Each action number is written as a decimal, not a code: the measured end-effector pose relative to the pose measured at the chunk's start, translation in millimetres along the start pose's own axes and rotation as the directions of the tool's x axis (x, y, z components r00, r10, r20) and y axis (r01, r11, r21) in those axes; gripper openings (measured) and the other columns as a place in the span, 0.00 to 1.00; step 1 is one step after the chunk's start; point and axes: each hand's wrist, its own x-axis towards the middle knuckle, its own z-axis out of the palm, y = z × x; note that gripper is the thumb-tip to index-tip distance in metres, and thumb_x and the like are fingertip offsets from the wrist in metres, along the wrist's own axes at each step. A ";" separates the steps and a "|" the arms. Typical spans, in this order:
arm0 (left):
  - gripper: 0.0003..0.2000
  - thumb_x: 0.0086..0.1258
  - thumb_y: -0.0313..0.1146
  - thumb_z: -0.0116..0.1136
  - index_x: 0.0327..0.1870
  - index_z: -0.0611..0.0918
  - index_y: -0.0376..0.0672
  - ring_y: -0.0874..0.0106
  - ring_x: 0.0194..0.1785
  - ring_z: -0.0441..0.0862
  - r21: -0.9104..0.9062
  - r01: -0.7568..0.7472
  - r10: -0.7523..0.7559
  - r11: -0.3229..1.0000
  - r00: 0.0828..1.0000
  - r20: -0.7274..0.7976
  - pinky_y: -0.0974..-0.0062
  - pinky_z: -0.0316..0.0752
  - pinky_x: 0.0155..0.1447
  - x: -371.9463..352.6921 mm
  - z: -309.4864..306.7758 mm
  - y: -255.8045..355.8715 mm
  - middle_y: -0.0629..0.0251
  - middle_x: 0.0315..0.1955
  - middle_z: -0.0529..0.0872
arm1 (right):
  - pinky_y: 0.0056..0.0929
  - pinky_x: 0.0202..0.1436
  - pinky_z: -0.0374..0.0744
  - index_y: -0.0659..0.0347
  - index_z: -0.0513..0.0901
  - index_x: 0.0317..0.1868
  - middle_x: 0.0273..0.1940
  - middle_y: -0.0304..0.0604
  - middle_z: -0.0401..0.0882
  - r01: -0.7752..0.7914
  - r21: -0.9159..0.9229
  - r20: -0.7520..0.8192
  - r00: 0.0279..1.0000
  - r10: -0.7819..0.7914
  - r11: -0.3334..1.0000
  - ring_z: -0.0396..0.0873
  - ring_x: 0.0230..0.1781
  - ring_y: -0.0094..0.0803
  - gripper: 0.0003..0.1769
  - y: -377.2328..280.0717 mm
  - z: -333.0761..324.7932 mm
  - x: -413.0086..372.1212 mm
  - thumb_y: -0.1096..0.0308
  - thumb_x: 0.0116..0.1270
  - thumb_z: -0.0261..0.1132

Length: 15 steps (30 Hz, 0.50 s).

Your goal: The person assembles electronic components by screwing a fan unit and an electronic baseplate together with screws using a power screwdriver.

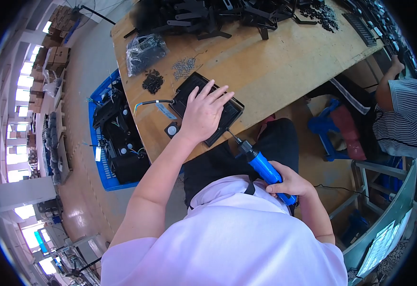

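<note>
A flat, rectangular black housing (227, 119) lies on the pale wooden table (275, 62), directly under the left hand (203, 112), whose fingers are spread and pressed flat. The right hand (287, 183) is clenched around a smooth, cylindrical blue screwdriver (261, 164). Its thin metal bit points at the housing's near edge, below the left palm.

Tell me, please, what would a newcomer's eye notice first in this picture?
The bright blue screwdriver stands out first, gripped in the right hand over the person's lap. Next is the left hand, spread flat on a black casing at the near edge of the wooden table. On the floor to the left stands a blue crate of black parts.
</note>
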 end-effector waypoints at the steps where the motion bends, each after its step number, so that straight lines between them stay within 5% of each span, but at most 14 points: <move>1: 0.20 0.71 0.26 0.56 0.63 0.83 0.52 0.56 0.75 0.69 -0.017 0.005 -0.005 1.000 0.998 0.055 0.46 0.59 0.77 1.3 -0.8 -0.1 0.63 0.64 0.81 | 0.27 0.44 0.81 0.65 0.68 0.72 0.44 0.42 0.80 -0.002 0.001 0.000 1.000 0.002 1.000 0.82 0.35 0.27 0.47 1.1 -0.7 -0.1 0.59 0.57 0.82; 11: 0.16 0.70 0.26 0.58 0.57 0.85 0.51 0.57 0.73 0.72 -0.068 0.036 -0.034 0.997 0.999 0.025 0.47 0.62 0.76 1.7 3.6 -1.9 0.65 0.60 0.83 | 0.28 0.44 0.83 0.64 0.65 0.74 0.45 0.45 0.78 -0.008 -0.037 0.044 0.999 0.010 0.999 0.82 0.34 0.28 0.48 -3.1 -4.0 2.5 0.57 0.59 0.81; 15: 0.15 0.70 0.26 0.59 0.55 0.85 0.52 0.58 0.73 0.73 -0.075 0.043 -0.041 0.996 0.999 0.021 0.47 0.62 0.75 2.4 4.4 -1.5 0.67 0.58 0.84 | 0.30 0.53 0.80 0.64 0.67 0.73 0.50 0.45 0.80 -0.046 -0.051 0.038 0.998 0.048 0.998 0.81 0.43 0.30 0.50 -8.7 -5.5 1.9 0.55 0.56 0.83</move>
